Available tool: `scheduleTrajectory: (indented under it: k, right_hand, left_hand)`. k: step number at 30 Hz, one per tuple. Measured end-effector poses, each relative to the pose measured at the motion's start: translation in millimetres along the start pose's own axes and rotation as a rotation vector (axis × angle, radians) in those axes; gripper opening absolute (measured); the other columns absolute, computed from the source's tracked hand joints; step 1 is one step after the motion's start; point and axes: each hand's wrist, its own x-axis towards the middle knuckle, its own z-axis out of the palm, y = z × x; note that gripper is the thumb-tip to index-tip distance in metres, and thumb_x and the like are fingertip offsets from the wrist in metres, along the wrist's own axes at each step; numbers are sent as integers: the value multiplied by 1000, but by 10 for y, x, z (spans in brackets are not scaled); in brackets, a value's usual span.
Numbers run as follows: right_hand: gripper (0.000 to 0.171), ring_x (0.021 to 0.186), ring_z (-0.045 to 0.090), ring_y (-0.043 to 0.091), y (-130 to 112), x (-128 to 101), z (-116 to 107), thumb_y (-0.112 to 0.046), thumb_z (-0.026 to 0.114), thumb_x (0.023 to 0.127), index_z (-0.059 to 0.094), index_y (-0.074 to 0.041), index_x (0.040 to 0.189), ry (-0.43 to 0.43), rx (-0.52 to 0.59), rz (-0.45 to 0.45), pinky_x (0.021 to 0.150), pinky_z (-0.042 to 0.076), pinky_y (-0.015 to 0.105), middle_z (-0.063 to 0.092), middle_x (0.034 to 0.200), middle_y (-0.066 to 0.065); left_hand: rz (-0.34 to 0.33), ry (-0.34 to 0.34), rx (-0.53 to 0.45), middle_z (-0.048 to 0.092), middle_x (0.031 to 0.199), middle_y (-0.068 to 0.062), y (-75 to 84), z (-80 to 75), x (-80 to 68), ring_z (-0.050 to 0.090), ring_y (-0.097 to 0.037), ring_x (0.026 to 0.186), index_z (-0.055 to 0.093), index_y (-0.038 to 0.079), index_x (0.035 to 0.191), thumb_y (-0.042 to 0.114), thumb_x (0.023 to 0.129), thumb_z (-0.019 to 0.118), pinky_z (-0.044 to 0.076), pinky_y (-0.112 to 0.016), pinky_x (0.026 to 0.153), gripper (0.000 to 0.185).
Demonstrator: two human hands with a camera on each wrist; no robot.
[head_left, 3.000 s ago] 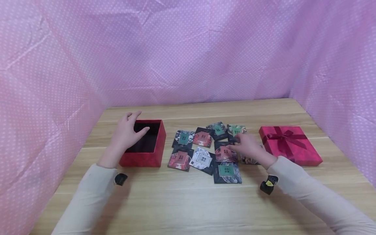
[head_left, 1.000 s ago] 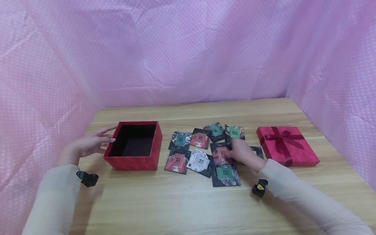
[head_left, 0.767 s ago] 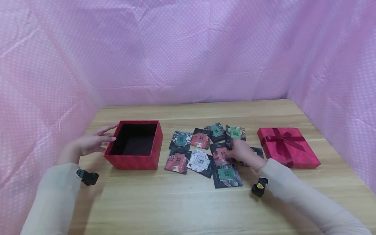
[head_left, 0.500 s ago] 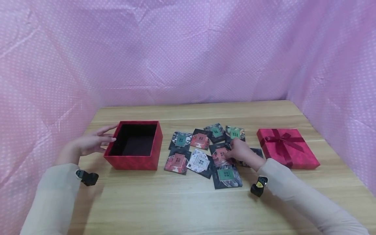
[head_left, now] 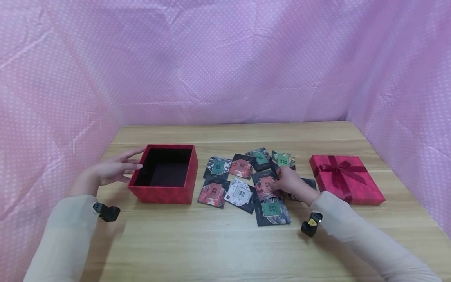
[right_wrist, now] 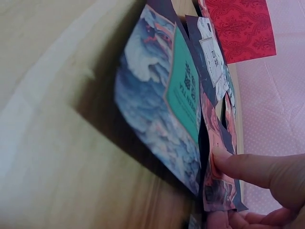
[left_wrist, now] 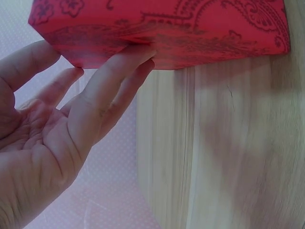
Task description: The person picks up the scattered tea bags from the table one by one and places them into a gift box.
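My left hand (head_left: 112,170) stands at the left side of an open red box (head_left: 160,195) with a dark interior. In the left wrist view its extended fingers touch the box's patterned wall (left_wrist: 190,38). My right hand (head_left: 290,182) is on a red-labelled tea sachet (head_left: 260,182) among several others. The right wrist view shows the thumb pressed on that sachet's face (right_wrist: 214,143), with the other fingers curled at its edge. Close in front lies a green-labelled sachet (head_left: 273,209) printed "GREEN TEA". Another sachet (head_left: 309,183) is partly hidden behind the right hand.
A red box lid (head_left: 363,180) with a dark ribbon bow lies at the right. More sachets lie left of the right hand, among them a white one (head_left: 239,192) and a teal-labelled one (head_left: 217,167). A pink dotted cloth (head_left: 225,70) hangs behind the wooden table (head_left: 211,246).
Since three seconds ago, my left hand has moved from over the box's rim to its left side. My right hand has come down onto the red-labelled sachet. Little has moved in the last second.
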Motion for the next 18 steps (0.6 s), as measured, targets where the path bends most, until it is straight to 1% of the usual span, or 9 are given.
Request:
scheduleTrajectory:
  k: [3,8,13,16,18]
  right_hand:
    - [55,87,53,28,13,-5,-8,-16,77,76,47,8,116,14,-2,-24,71,48,35,56,103,20]
    - [51,91,56,29,31,-10,-21,-13,76,77,48,8,115,24,0,-51,74,51,38,57,107,24]
    - [48,84,54,24,61,-21,-45,-10,75,77,48,9,113,28,9,-71,68,48,33,57,96,17]
    - [47,77,55,21,73,-36,-68,-9,73,79,49,9,115,20,31,-57,64,48,30,57,91,14]
    - [45,75,58,20,81,-48,-82,-8,72,81,50,8,116,9,52,-46,63,49,29,59,91,14]
  left_hand:
    - [2,0,4,-4,151,-36,17,19,10,10,-57,136,-6,18,153,15,98,50,45,-53,95,79]
    - [-4,-1,9,-4,151,-37,45,46,10,10,-57,136,-8,17,152,15,98,50,44,-53,95,79]
    - [-10,1,3,-3,151,-37,67,79,3,12,-57,136,-8,16,152,14,98,50,46,-50,94,80]
    - [-7,-1,-7,-2,151,-37,67,104,3,16,-56,135,-8,16,152,14,98,50,47,-50,93,79]
    - [-5,1,-14,0,151,-37,62,121,3,20,-55,134,-7,16,152,14,98,49,48,-50,93,79]
